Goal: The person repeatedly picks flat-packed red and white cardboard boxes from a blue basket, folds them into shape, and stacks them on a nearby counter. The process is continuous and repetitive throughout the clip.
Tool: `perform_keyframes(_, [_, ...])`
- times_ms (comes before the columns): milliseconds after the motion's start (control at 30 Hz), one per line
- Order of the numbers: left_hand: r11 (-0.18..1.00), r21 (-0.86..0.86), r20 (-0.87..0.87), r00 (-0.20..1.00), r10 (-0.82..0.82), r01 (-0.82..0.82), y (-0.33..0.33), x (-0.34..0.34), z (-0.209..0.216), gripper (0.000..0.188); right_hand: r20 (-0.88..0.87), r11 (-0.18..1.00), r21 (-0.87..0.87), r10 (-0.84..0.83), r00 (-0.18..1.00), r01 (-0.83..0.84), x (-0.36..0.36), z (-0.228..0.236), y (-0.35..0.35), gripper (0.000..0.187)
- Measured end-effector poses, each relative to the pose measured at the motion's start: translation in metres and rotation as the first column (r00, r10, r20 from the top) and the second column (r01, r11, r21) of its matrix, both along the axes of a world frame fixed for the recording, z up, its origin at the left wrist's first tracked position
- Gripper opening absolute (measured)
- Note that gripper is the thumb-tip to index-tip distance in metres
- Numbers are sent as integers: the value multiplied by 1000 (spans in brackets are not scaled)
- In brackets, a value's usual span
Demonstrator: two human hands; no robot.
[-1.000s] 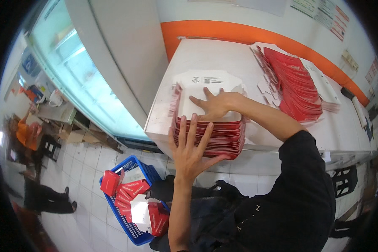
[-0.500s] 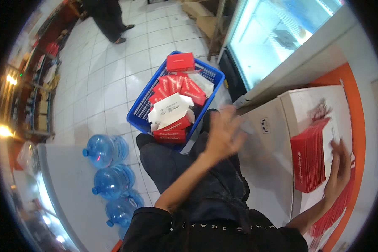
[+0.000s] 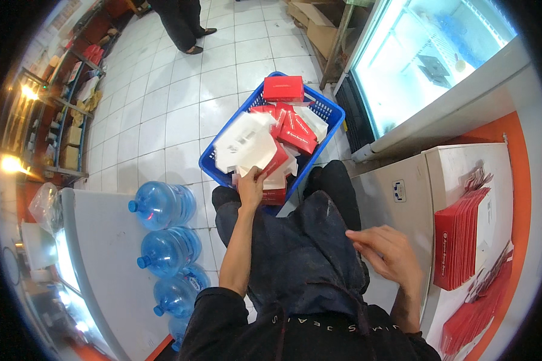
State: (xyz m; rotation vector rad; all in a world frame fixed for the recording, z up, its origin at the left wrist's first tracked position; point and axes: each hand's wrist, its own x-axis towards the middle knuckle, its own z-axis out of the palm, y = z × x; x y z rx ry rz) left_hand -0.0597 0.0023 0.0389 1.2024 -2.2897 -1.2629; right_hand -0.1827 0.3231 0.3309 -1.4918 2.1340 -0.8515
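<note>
My left hand (image 3: 251, 186) is over the near end of a blue plastic basket (image 3: 208, 159), its fingers closed on the edge of a partly unfolded red-and-white carton (image 3: 244, 144). The carton's white inner side faces up, and its red side shows next to my fingers. Under and behind it in the basket lie more red cartons (image 3: 298, 132), and a folded red box (image 3: 283, 89) sits at the far end. My right hand (image 3: 391, 253) hovers beside my right thigh, fingers loosely bent and apart, with nothing visible in it.
A stack of flat red cartons (image 3: 457, 240) stands on a white cabinet (image 3: 397, 228) at my right, with another red pile nearer me. Large blue water bottles (image 3: 168, 204) line the left. A lit glass-door fridge (image 3: 427, 66) is far right; a person's legs (image 3: 183, 24) stand beyond.
My left hand has come down into the basket and taken hold of the white-sided carton, which has shifted left. My right hand has moved from the carton stack to beside my thigh.
</note>
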Motion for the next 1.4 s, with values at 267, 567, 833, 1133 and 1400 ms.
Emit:
perform_keyframes(267, [692, -479, -35, 776, -630, 540, 98, -13, 122, 23, 538, 745, -2, -561, 629, 667, -30, -136, -36, 82])
perform_keyframes(567, [999, 8, -460, 887, -39, 48, 139, 0, 129, 53, 313, 770, -35, -597, 739, 637, -64, -207, 12, 48])
perform_keyframes(833, [744, 642, -273, 962, -1, 183, 121, -1, 79, 64, -102, 645, 699, -338, 935, 310, -20, -81, 8, 50])
perform_keyframes(1133, [678, 621, -211, 917, -338, 393, 125, 7, 67, 74, -405, 938, 175, -208, 890, 299, -53, -145, -17, 60])
perform_keyframes(1400, [718, 610, -186, 942, -280, 334, 119, 18, 76, 66, -172, 841, 422, -292, 941, 338, -71, -209, -5, 61])
